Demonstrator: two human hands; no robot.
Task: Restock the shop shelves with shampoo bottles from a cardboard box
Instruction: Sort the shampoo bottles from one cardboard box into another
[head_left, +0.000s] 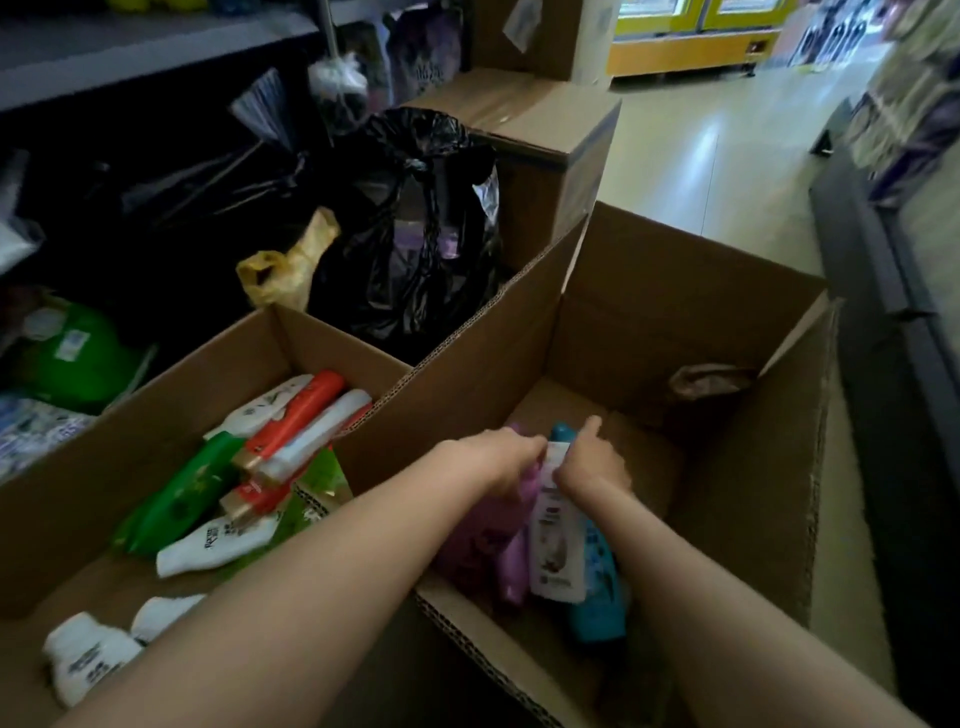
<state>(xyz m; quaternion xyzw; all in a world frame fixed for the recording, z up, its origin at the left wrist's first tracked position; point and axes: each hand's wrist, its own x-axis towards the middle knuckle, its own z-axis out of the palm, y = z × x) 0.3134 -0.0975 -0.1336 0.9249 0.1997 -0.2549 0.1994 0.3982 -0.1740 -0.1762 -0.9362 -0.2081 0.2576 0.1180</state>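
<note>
Both my hands reach down into the right cardboard box (691, 332). My left hand (506, 457) grips the top of a purple bottle (511, 545). My right hand (589, 465) curls round the upper end of a white bottle (556, 551), index finger pointing away. A teal bottle (597, 587) lies against the white one, its cap (561, 431) showing between my hands. The left cardboard box (171, 384) holds several bottles: green (182, 493), red-orange (296, 415) and white (218, 545) ones lying flat.
A black bin bag (415, 223) and a yellow bag (285, 265) stand behind the boxes. A sealed carton (545, 145) is farther back. Dark shelving (130, 57) runs along the left, a shelf base (883, 291) along the right, tiled aisle floor (727, 156) between.
</note>
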